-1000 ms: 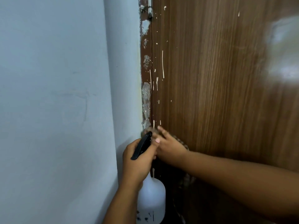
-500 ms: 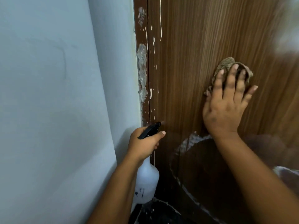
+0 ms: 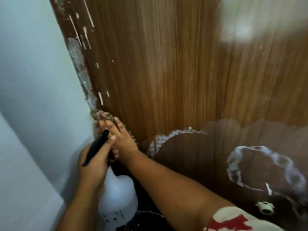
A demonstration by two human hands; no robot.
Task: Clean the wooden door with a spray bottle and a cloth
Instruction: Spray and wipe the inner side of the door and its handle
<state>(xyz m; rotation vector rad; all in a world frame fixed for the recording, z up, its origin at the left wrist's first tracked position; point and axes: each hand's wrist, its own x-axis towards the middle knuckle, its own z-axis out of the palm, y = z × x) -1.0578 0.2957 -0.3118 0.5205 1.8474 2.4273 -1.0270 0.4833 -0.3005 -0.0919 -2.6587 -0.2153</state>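
Right hand (image 3: pixel 122 139), fingers flat on the brown patterned cloth (image 3: pixel 106 116), had swung from mid-panel to the paint-flecked left edge of the brown wooden door (image 3: pixel 166 72). Left hand (image 3: pixel 95 162) gripped the white spray bottle (image 3: pixel 119 195), lower centre. Edge wiping likely under way.

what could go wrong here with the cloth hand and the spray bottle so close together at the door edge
1. The right hand presses the brownish patterned cloth right beside the black spray nozzle held by the left hand; a squeeze now might wet the fingers rather than the brown wooden door.
2. The cloth sits at the flaking white plaster along the door's edge; wiping there could smear grit onto the wood.
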